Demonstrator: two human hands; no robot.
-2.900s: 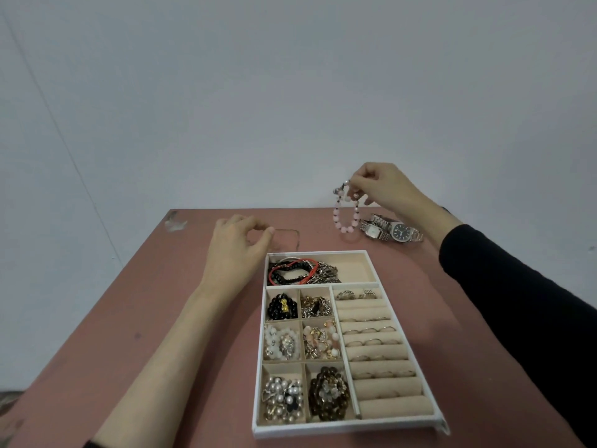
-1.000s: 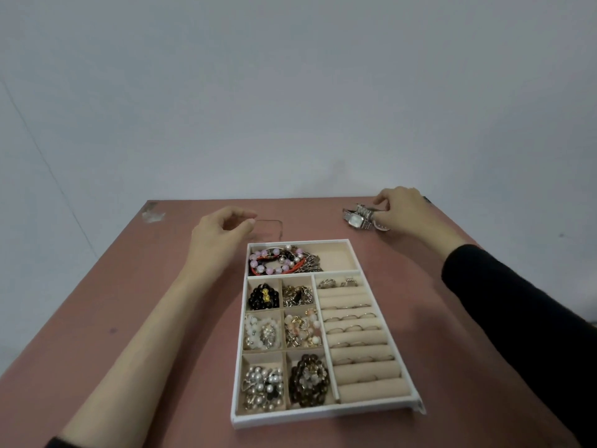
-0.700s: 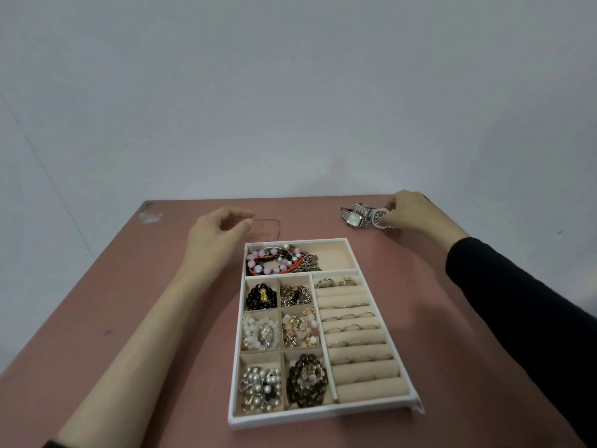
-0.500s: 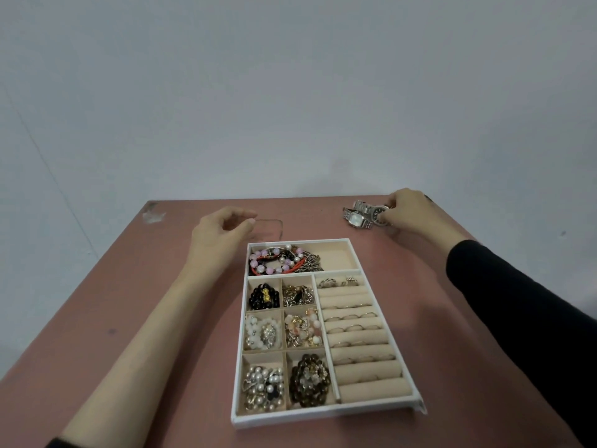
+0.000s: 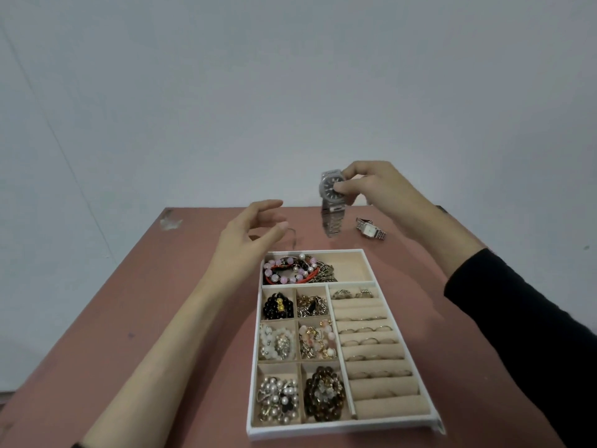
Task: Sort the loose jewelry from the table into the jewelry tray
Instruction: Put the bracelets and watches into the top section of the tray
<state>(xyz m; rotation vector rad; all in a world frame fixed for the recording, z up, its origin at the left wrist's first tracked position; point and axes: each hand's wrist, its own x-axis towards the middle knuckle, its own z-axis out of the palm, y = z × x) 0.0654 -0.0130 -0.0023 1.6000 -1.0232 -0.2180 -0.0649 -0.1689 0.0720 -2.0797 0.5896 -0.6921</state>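
Fingertips point(image 5: 344, 188) of right hand point(image 5: 384, 189) pinch the round-dial watch point(image 5: 332, 188) by its case, strap hanging free. 0.5 s ago it lay on the table point(image 5: 161, 302) beside the square watch point(image 5: 371, 231); now it's airborne just beyond the jewelry tray point(image 5: 342, 430). Left hand point(image 5: 248, 236) also raised, fingers spread, holding nothing. So 1 watch in transit, 1 left, likely bound for the half-bare top compartment

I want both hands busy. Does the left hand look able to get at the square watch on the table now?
Probably not cleanly. The square watch lies past the far right corner of the tray, and the round watch hanging from the right hand is between it and the left hand.
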